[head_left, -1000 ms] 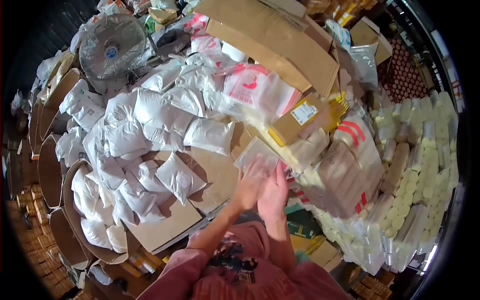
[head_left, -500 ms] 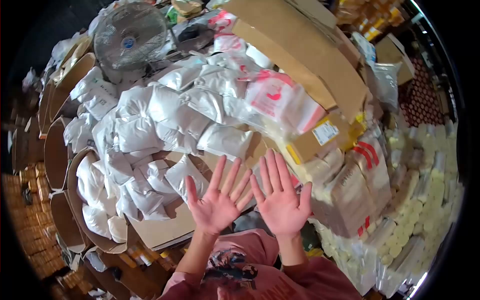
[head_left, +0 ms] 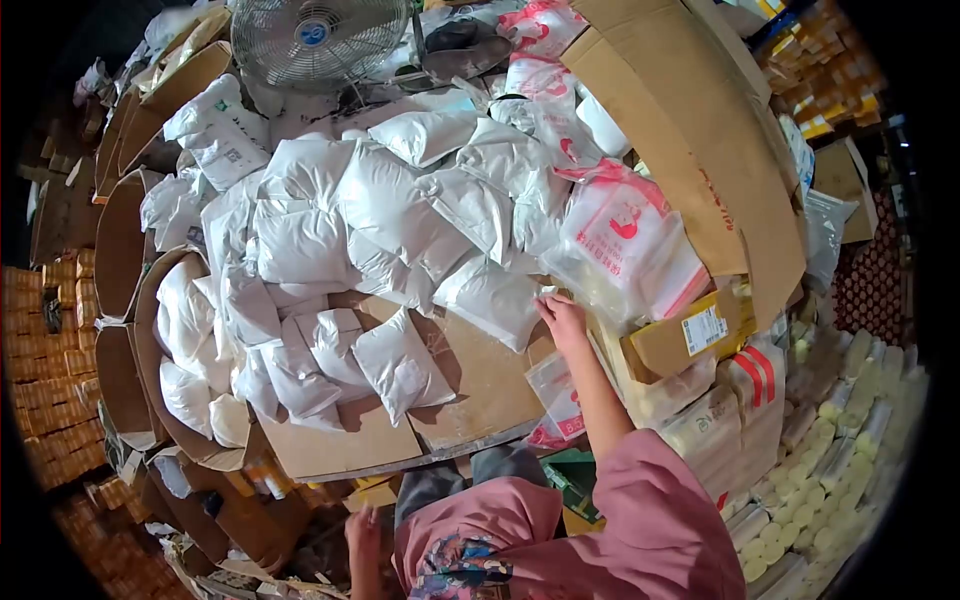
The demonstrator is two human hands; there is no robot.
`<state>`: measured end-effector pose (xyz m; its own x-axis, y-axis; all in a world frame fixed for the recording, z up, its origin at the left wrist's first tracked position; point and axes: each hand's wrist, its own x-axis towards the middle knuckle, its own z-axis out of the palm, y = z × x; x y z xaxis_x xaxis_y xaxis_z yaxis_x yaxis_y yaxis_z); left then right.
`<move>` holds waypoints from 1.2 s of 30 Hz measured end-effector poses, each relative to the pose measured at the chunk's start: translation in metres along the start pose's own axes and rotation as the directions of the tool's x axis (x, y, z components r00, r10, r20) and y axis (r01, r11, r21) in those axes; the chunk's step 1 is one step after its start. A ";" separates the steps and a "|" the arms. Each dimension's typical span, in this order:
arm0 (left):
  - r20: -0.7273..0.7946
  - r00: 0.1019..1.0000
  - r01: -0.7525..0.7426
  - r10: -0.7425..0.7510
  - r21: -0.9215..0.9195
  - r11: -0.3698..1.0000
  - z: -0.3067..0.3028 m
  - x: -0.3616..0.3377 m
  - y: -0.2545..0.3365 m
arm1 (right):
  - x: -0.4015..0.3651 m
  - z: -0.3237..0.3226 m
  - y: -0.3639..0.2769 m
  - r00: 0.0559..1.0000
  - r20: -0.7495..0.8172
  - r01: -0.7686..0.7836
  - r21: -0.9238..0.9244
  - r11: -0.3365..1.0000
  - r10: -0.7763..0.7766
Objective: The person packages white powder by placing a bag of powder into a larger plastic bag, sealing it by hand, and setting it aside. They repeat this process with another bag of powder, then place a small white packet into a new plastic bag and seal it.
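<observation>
My right hand (head_left: 563, 318) reaches forward over the table, its fingers closed on the right corner of a filled white bag (head_left: 488, 300). That bag lies at the near right edge of a heap of similar white bags (head_left: 385, 200). Another white bag (head_left: 403, 366) lies apart on the cardboard, nearer to me. My left hand (head_left: 362, 532) is low beside my body, off the table's front edge. Its fingers look bent, but are too small and blurred to make out.
Cardboard (head_left: 480, 375) covers the tabletop. A fan (head_left: 318, 40) stands at the back. Red-printed plastic bags (head_left: 625, 235) and a large cardboard carton (head_left: 690, 130) lie on the right. Open cartons (head_left: 125, 245) line the left side. Wrapped cream-coloured rolls (head_left: 800, 510) are stacked at right.
Both hands were raised with palms up and fingers spread. My right hand has moved forward to the white bag; my left has dropped beside my body. The view has shifted too.
</observation>
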<state>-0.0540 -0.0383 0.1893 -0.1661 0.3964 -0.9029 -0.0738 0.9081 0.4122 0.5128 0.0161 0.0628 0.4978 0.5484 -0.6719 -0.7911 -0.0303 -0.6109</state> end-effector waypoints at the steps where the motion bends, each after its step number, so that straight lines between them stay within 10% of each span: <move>1: -0.117 0.992 0.043 -0.040 0.019 0.999 -0.035 -0.011 -0.015 | 0.015 -0.002 0.001 0.996 0.078 0.037 0.064 0.997 -0.042; 4: -0.310 0.941 0.164 -0.137 0.062 0.985 -0.093 -0.048 -0.045 | 0.018 0.045 -0.035 0.950 0.022 -0.308 0.208 0.928 0.311; 8: -0.359 0.917 0.215 -0.174 0.077 0.974 -0.099 -0.077 -0.054 | 0.017 0.087 -0.048 0.933 -0.019 -0.352 0.148 0.924 0.359; 15: -0.273 0.962 0.076 -0.032 0.154 0.985 -0.093 -0.088 -0.047 | 0.062 0.066 0.002 0.980 -0.138 0.140 -0.035 0.990 -0.144; 17: -0.155 0.977 -0.115 0.148 0.200 0.973 -0.085 -0.083 -0.040 | 0.007 0.079 0.008 0.979 0.077 0.198 -0.577 0.792 -0.189; 18: -0.068 0.954 -0.273 0.293 0.208 0.939 -0.079 -0.078 -0.035 | -0.054 0.110 0.002 0.933 0.225 0.337 -0.821 0.460 -0.282; 20: 0.050 0.910 -0.404 0.412 0.333 0.852 -0.012 -0.088 0.026 | -0.132 0.104 0.063 0.687 0.668 0.721 -0.676 0.154 -0.285; 21: 0.065 0.878 -0.452 0.474 0.439 0.777 0.028 -0.098 0.060 | -0.204 0.142 0.048 0.829 0.552 0.514 -0.815 0.267 0.090; 24: 0.274 0.866 -0.486 0.418 0.273 0.830 0.092 -0.130 0.120 | -0.312 0.168 0.071 0.774 0.632 0.613 -0.765 0.197 0.047; 28: 0.318 0.849 -0.528 0.422 0.540 0.656 0.096 -0.164 0.155 | -0.394 0.185 0.085 0.681 0.731 0.731 -0.682 -0.004 0.044; 36: 0.475 0.796 -0.381 0.374 -0.086 0.921 0.002 -0.158 0.132 | -0.459 0.207 0.117 0.649 0.753 0.753 -0.615 -0.235 0.106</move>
<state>-0.0354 0.0187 0.3862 0.3074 0.7194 -0.6228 -0.0891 0.6734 0.7339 0.1180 -0.0660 0.3861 -0.0288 0.9822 -0.1857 0.7794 -0.0942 -0.6194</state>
